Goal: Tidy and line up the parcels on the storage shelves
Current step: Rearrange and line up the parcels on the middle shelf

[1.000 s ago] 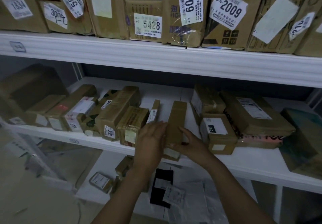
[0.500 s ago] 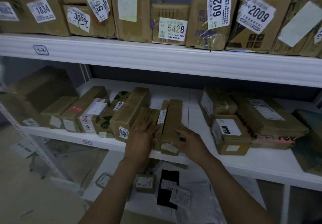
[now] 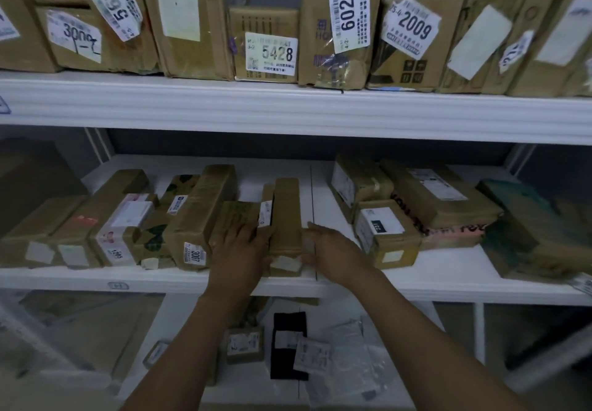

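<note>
Pressing in from both sides, two hands bracket a cluster of brown parcels near the front edge of the middle shelf (image 3: 448,279). The left hand (image 3: 238,252) lays its fingers (image 3: 253,234) open and flat over a squat taped parcel (image 3: 238,215) and the thin parcel (image 3: 266,209) beside it. The right hand (image 3: 333,252) sets straight, ungripping fingers against the right side of a long narrow parcel (image 3: 286,212). The squat parcel touches the parcel labelled 3007 (image 3: 198,218); the box labelled 237 (image 3: 384,234) stands apart, rightward.

Parcel storeroom, white shelves (image 3: 288,113), number-labelled cardboard parcels (image 3: 342,23)
</note>
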The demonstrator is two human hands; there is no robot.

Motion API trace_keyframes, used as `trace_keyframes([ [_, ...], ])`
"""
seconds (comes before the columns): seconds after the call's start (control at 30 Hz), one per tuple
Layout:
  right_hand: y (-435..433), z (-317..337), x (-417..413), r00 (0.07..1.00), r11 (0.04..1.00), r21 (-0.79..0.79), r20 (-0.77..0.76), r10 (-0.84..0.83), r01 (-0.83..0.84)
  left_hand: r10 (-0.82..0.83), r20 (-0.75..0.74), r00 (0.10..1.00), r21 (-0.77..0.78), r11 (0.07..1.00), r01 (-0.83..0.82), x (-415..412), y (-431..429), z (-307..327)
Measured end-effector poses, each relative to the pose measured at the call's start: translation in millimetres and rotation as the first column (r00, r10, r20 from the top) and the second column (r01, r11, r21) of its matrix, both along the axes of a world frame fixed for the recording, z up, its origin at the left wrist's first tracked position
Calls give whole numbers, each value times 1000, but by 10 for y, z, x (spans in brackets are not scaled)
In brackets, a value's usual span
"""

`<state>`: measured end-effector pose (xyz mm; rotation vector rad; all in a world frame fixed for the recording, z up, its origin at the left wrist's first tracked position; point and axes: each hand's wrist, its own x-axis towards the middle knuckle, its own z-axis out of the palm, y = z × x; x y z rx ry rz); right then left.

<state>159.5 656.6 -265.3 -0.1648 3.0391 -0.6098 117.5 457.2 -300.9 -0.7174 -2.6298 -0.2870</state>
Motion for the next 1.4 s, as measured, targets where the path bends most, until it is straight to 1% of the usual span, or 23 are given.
trace_keyframes([
  [0.1,346,73,152,965,969,154,-206,-160,194,59,9,998,-8,998,-59,36,113,2],
  [0.17,622,32,219,925,924,196,-269,-270,327,76,-1,997,-16,997,-76,73,241,25],
  [0.2,752,6,254,909,903,203,-266,-321,378,74,-13,997,-22,997,-74,90,313,41],
  [0.27,980,-62,286,899,883,202,-210,-384,424,62,-51,997,-44,997,-64,94,444,60],
  [0.3,1070,-93,289,904,878,224,-174,-390,422,52,-65,997,-57,997,-55,87,496,59],
  [0.37,1213,-136,258,914,870,282,-160,-373,405,45,-86,995,-70,996,-51,73,574,42],
  [0.47,1314,-167,203,918,882,259,-163,-361,393,104,-100,990,-89,990,-113,103,657,13],
  [0.53,1338,-199,199,919,903,180,-139,-369,390,168,-66,984,-73,982,-173,147,713,13],
  [0.6,1352,-222,213,921,924,81,-155,-358,373,234,13,972,-44,971,-233,200,778,24],
  [0.63,1362,-233,208,917,931,-29,-161,-364,365,256,44,966,-39,966,-255,223,811,27],
  [0.67,1360,-210,211,910,917,-181,-155,-385,357,269,53,962,-38,963,-267,240,837,20],
  [0.7,1352,-192,203,904,870,-347,-119,-411,350,274,57,960,-46,961,-272,251,856,10],
  [0.73,1334,-170,191,903,799,-503,-78,-423,331,273,56,961,-53,961,-270,259,868,6],
  [0.8,1252,-122,182,923,622,-735,16,-384,272,260,43,965,-53,965,-258,261,869,-6],
  [0.87,1144,-88,177,941,470,-846,102,-322,253,239,30,971,-45,970,-238,268,859,-5],
  [0.93,1056,-87,140,935,345,-887,214,-283,307,220,30,975,-33,975,-219,263,836,-2],
  [1.0,984,-99,96,916,280,-884,306,-261,375,193,21,981,-24,981,-193,232,799,-17],
  [1.03,960,-126,63,912,313,-867,312,-266,388,178,9,984,-21,984,-178,212,775,-34],
  [1.13,909,-184,8,930,545,-763,212,-299,349,130,-24,991,9,991,-130,169,710,-77],
  [1.17,896,-197,-6,941,597,-735,177,-287,320,119,-29,992,19,993,-119,157,697,-86],
  [1.3,801,-283,-88,994,726,-682,17,-108,91,79,-50,996,31,997,-77,103,639,-114],
  [1.37,761,-303,-131,1000,801,-599,-14,-18,5,63,-63,996,37,997,-61,72,606,-115],
  [1.4,753,-308,-156,1000,816,-577,-23,14,-25,55,-59,997,43,998,-53,52,591,-114],
])
